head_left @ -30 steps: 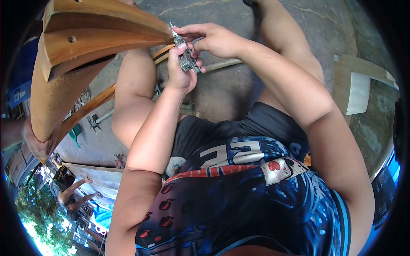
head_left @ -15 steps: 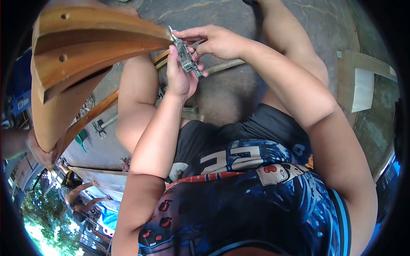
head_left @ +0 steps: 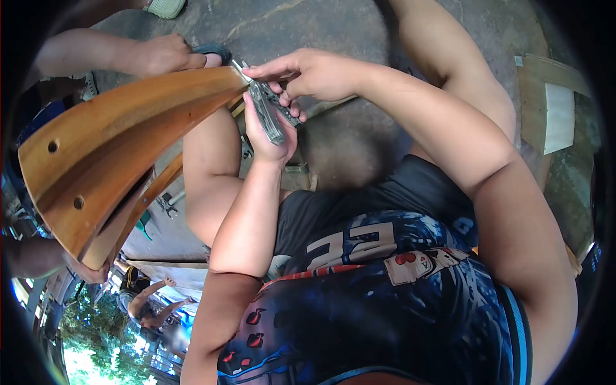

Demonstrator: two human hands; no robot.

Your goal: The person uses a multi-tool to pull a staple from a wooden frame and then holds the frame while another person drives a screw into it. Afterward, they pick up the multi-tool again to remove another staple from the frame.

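Note:
My left hand [head_left: 273,138] holds a silver folding multi-tool [head_left: 264,110] across its palm and fingers. My right hand [head_left: 311,76] grips the same tool from the other side, its index finger stretched along the slim blade-like tip [head_left: 240,68]. That tip lies against the narrow end of a curved, varnished wooden piece [head_left: 128,115] with two round holes at its wide end. Another person's hand [head_left: 170,56] is at the upper edge of the wood near the narrow end. A second hand [head_left: 90,271] supports it from below at the wide end.
My bare legs [head_left: 215,160] are spread on the concrete floor [head_left: 308,29]. A long wooden strip [head_left: 157,183] runs below the curved piece. A board with a white panel [head_left: 559,119] lies at the right. Farther off, another person [head_left: 144,301] bends over.
The wooden piece has swung, its wide end dropping lower and left. Another person's hand has come in at its upper edge. The multi-tool has turned in my hands and moved slightly left.

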